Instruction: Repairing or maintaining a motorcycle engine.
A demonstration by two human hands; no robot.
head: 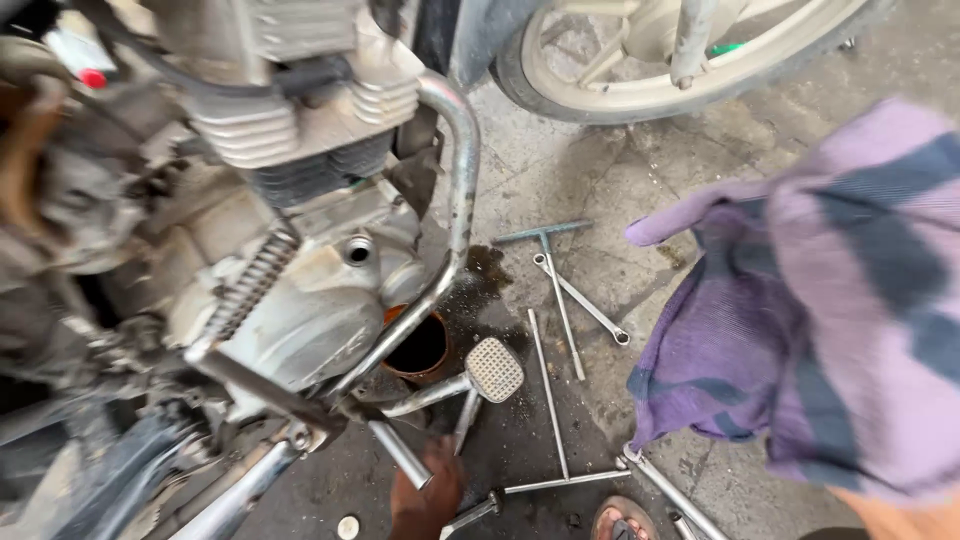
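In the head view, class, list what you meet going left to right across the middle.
Motorcycle engine → chrome pipe → brake pedal → T-handled wrench → flat spanner → purple checked cloth.

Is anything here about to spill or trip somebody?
Maybe. The pan under the engine looks nearly full of dark oil, so a knock could slop it onto the already stained floor. The wrenches lie loose beside a sandalled foot, easy to step on. The cloth hangs near the tools.
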